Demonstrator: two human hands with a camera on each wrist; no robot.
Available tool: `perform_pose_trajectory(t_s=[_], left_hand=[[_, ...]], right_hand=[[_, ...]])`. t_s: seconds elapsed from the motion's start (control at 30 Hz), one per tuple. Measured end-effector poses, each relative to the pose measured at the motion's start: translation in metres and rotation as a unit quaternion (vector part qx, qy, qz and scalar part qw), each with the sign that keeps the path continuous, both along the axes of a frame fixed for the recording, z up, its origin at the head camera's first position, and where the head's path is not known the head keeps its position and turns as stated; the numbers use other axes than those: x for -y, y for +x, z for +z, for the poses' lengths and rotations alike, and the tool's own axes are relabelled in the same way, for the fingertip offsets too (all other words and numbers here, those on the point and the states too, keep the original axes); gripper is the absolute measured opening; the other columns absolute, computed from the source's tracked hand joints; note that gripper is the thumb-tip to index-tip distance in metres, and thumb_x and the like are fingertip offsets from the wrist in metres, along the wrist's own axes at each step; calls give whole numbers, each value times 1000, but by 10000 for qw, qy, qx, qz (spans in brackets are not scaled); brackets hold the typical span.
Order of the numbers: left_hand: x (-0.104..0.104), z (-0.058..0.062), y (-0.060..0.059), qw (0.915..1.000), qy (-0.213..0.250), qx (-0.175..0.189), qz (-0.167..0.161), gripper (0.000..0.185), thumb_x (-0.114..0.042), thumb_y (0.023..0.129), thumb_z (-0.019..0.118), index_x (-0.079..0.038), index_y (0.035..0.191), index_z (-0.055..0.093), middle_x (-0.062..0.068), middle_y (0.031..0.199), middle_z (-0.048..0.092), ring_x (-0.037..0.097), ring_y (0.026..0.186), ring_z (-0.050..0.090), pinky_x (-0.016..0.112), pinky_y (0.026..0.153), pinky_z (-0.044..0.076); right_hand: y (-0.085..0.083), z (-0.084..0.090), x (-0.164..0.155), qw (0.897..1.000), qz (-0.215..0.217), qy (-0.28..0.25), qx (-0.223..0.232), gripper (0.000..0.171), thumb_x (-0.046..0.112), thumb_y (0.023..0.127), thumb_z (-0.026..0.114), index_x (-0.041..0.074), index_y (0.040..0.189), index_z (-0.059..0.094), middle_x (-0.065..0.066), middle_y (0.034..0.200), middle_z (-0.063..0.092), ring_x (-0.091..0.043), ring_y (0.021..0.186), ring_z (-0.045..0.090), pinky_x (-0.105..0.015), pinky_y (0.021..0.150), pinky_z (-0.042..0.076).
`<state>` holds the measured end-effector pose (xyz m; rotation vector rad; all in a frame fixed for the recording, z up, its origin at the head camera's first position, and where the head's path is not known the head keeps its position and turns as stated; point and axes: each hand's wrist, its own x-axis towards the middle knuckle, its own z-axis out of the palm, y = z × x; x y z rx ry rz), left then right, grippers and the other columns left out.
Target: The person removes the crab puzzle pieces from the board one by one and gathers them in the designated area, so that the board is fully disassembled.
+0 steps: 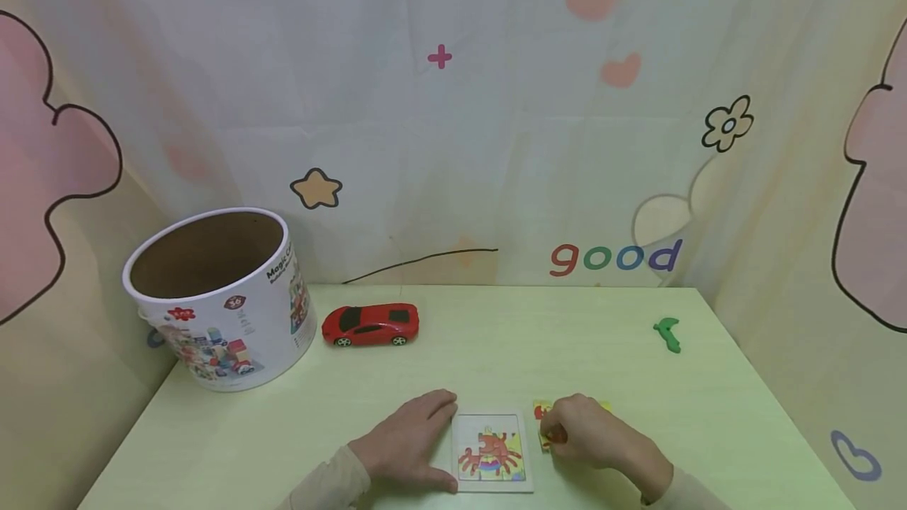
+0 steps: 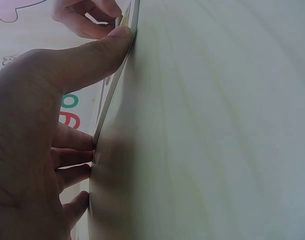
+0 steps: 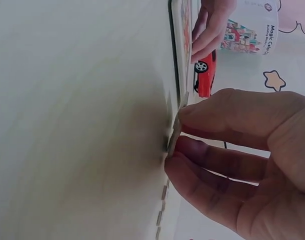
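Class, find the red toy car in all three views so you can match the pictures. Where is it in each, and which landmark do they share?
Head: the red toy car is left of centre, just right of the white bucket.
Left wrist: not in the picture.
Right wrist: upper right of centre, below the left hand in the image.
Shared landmark: the left hand, visible in all three.

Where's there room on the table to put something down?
Bare table lies between the red toy car and the green toy, and between the building-blocks bucket and left hand. It's crowded around the crab puzzle, puzzle pieces and right hand.
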<state>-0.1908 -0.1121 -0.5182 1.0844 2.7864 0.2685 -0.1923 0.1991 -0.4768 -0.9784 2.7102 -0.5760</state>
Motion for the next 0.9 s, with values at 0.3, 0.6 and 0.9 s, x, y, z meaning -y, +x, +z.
perform_pose_trajectory(t_s=[0.3, 0.6, 0.9], left_hand=[[2, 0, 1, 10000, 30, -57, -47, 107, -81, 73, 57, -8, 148, 38, 5, 154, 33, 24, 140, 35, 41, 116, 35], [3, -3, 1, 9999, 36, -105, -80, 107, -81, 73, 57, -7, 148, 39, 5, 154, 34, 24, 140, 35, 40, 115, 35], [0, 2, 0, 10000, -4, -35, -48, 106, -80, 73, 59, -8, 148, 38, 4, 155, 33, 23, 141, 34, 40, 116, 34]], right_hand=[[1, 0, 5, 9996, 13, 283, -15, 15, 1, 80, 71, 14, 80, 77, 12, 68, 56, -3, 63, 43, -19, 59, 38], [1, -1, 3, 9998, -54, 149, 98, 15, 0, 80, 72, 15, 82, 77, 12, 71, 61, -3, 64, 46, -18, 58, 42], [-3, 2, 7, 9995, 100, -188, -217, 12, 1, 79, 74, 13, 79, 73, 12, 65, 50, 0, 60, 39, -16, 54, 37]])
